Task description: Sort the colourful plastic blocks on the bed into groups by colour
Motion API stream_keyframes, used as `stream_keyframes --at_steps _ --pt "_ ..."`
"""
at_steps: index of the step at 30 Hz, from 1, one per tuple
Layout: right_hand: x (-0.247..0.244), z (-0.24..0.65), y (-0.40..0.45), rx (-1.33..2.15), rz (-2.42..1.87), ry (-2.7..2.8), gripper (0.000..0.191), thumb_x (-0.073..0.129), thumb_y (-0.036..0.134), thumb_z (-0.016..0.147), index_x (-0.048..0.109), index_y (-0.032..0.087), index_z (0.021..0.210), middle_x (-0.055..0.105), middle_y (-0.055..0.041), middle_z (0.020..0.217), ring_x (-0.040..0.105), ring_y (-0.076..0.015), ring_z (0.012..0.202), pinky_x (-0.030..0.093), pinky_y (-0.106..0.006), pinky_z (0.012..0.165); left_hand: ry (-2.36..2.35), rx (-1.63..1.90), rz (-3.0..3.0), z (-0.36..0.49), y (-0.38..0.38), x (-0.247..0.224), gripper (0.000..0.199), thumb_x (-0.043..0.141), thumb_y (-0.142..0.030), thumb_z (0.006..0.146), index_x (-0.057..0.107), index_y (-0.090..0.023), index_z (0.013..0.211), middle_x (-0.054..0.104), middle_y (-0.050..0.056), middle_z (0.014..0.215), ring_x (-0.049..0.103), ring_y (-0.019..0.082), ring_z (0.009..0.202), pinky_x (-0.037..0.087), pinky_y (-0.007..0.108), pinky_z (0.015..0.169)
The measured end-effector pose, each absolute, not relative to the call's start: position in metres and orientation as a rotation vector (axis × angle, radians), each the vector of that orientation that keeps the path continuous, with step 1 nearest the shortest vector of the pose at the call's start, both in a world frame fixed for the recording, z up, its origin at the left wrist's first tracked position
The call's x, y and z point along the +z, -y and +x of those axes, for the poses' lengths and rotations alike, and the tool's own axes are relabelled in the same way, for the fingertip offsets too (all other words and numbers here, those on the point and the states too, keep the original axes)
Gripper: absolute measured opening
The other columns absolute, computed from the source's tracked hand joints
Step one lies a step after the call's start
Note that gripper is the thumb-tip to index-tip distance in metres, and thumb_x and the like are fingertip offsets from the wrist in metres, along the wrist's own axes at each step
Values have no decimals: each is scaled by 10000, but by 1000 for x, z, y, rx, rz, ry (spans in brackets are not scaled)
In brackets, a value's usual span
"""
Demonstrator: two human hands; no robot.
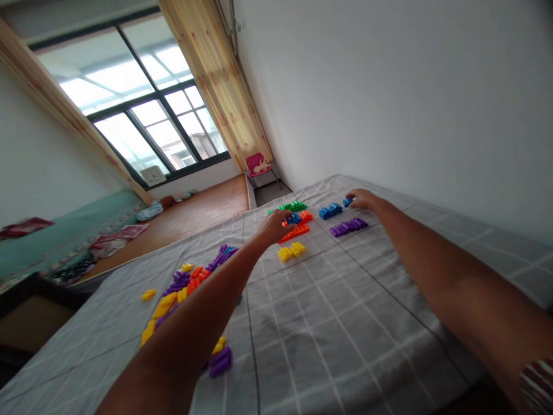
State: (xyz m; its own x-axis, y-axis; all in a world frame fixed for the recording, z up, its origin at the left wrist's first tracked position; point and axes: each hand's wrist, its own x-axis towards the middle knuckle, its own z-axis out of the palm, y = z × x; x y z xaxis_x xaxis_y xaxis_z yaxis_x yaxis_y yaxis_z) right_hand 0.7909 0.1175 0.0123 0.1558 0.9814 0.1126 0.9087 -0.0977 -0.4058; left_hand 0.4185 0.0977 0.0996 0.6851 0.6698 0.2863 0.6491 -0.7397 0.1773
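Note:
My left hand (274,227) is closed around blue clothes pegs (294,218), over the orange pegs (296,232). Further right, my right hand (363,199) pinches a blue peg (347,202) at the end of a row of blue pegs (330,211). Purple pegs (348,227) lie in a row just below it. Behind my left hand is a green row (294,206), and nearer to me are yellow pegs (292,251). My left forearm hides part of a mixed heap of purple, orange and yellow pegs (199,280).
Everything lies on a bed with a grey checked sheet (328,323). A white wall (389,86) runs along the right. Beyond the bed are a wooden platform (211,207), a pink chair (256,162) and a window (159,109). One yellow cluster (148,294) lies apart at left.

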Motion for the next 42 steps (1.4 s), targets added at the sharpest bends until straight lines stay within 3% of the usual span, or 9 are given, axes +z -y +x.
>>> stream_keyframes --at_steps 5,9,14,29,37,42 --pt "-7 788 -124 220 -1965 1893 515 593 114 706 636 133 1219 636 -84 1262 602 -208 1121 442 -235 946 -1095 563 2818 496 -120 92 420 652 -312 766 639 -153 1155 672 102 1065 632 216 948 494 349 882" --pt "-13 786 -126 256 -1907 1883 535 550 87 711 638 193 1228 649 -45 1249 610 -189 1109 438 -224 936 -1173 487 2785 542 -132 81 430 658 -302 774 618 -157 1177 657 101 1138 604 217 1039 468 340 928" --pt "-14 786 -126 249 -1885 1875 526 544 77 723 635 172 1232 632 -74 1272 588 -189 1151 421 -227 959 -1228 378 2795 567 -145 59 421 664 -309 779 632 -151 1168 643 117 1166 582 229 1089 450 325 941" --pt "-7 781 -124 294 -1860 1886 524 564 81 691 652 147 1203 665 -67 1216 623 -185 1069 445 -189 872 -1312 356 2717 578 -147 46 462 626 -368 813 594 -146 1217 605 136 1207 553 240 1139 434 329 950" --pt "-5 790 -122 320 -1912 1774 556 517 19 708 635 172 1229 644 -61 1253 603 -175 1115 442 -207 919 -1302 391 2656 570 -142 48 603 689 -431 757 552 -161 1278 544 140 1308 532 258 1185 429 348 987" --pt "-18 802 -123 212 -1976 1616 518 538 32 711 641 175 1198 671 -65 1201 601 -191 1125 448 -255 950 -1203 644 2673 532 -130 65 477 612 -421 827 592 -157 1224 590 116 1233 583 217 1097 441 322 972"
